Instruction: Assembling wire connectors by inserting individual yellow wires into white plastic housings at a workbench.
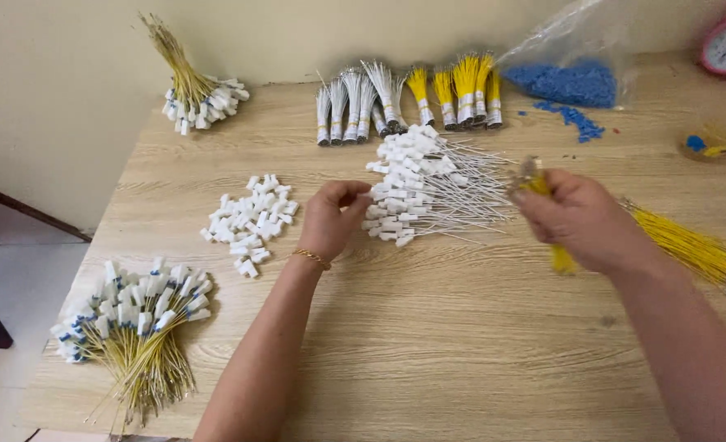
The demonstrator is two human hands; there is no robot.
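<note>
My left hand (pixel 332 218) pinches a white-capped wire (pixel 379 194) from the middle pile; my right hand (pixel 579 221) grips thin yellow wires (pixel 682 243), light and bendy, best held near the caps.

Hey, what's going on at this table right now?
A person sits at a wooden table sorting wire parts. The left hand pinches at the pile of white-capped white wires. The right hand holds a bunch of yellow wires. Loose white caps and finished bundles lie around.
</note>
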